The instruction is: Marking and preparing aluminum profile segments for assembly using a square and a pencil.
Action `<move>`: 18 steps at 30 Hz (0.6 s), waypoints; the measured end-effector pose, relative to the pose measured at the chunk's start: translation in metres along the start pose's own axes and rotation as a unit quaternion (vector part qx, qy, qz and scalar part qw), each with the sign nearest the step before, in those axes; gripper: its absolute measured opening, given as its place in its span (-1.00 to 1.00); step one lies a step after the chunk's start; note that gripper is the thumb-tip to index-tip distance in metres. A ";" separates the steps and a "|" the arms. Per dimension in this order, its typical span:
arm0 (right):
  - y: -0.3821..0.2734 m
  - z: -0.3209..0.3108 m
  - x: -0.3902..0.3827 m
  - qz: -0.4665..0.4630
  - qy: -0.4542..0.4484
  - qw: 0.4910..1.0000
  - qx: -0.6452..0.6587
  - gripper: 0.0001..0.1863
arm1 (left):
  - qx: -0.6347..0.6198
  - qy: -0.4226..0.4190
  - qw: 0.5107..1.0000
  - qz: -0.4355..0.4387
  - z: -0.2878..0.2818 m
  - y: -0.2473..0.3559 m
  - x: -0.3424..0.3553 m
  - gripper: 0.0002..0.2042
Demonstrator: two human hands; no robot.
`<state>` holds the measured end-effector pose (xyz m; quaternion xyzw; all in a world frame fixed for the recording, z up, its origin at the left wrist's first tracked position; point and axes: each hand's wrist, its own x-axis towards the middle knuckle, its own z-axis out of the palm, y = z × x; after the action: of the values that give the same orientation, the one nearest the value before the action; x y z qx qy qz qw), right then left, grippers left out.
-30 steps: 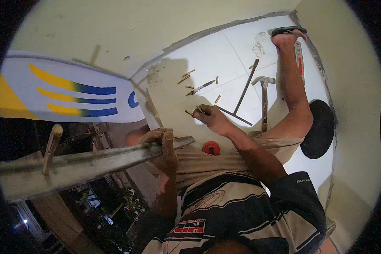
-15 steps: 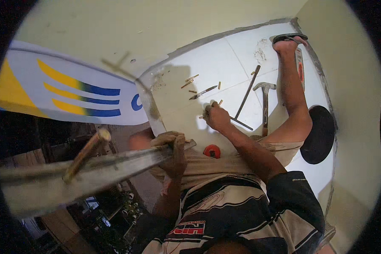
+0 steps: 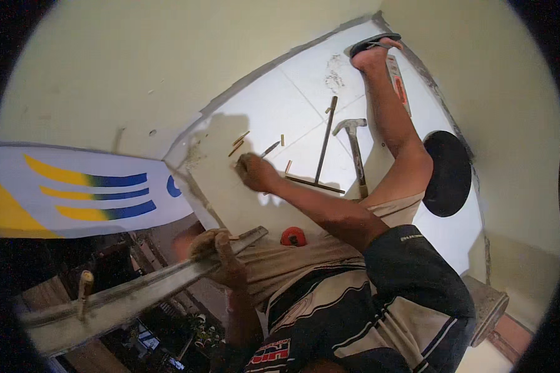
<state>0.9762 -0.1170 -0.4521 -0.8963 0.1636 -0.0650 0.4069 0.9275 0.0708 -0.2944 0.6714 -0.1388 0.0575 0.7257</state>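
Note:
My left hand (image 3: 221,261) is closed around a long grey bar (image 3: 137,292), which slants down to the left. A short thin stick (image 3: 233,237) shows by its fingers, and a wooden peg (image 3: 85,289) stands up from the bar's far part. On the white tiles my right hand (image 3: 255,173) has its fingers curled at the near end of a slim pointed tool (image 3: 270,149); the fingertips are mostly hidden. Several short brass-coloured sticks (image 3: 238,144) lie around that hand. To its right lie a T-shaped dark rod (image 3: 325,143) and a claw hammer (image 3: 356,149).
A red tape measure (image 3: 292,236) lies by my lap. My outstretched leg (image 3: 392,124) borders the tools on the right, with a spirit level (image 3: 399,87) and a black oval object (image 3: 448,174) beyond. Walls close in behind; a white banner (image 3: 162,211) hangs at left.
The view has shifted, so the scene sits further left. My right hand has moved left from the short sticks to the pointed tool. My left hand keeps hold of the bar.

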 end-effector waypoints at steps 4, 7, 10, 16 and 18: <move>-0.106 -0.071 -0.073 -0.009 -0.082 0.944 0.318 -0.75 | 0.053 0.064 0.990 -0.117 -0.027 -0.012 -0.008 -0.84; -0.148 -0.104 -0.105 -0.012 -0.075 0.906 0.417 -0.82 | 0.055 0.045 0.993 -0.095 -0.025 -0.014 -0.007 -0.80; -0.146 -0.111 -0.111 -0.030 -0.054 0.896 0.440 -0.85 | 0.075 -0.001 0.996 -0.041 0.005 0.029 0.005 -0.75; -0.148 -0.128 -0.111 -0.043 -0.093 0.885 0.454 -0.86 | 0.089 -0.080 0.982 -0.148 -0.014 0.026 -0.002 -0.67; -0.148 -0.126 -0.111 -0.028 -0.125 0.879 0.459 -0.84 | 0.101 -0.045 0.986 -0.126 -0.014 0.028 -0.007 -0.69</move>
<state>0.8765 -0.0773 -0.2559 -0.6140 0.0384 -0.0312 0.7878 0.9147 0.0882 -0.2706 0.7550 -0.0796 -0.0511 0.6488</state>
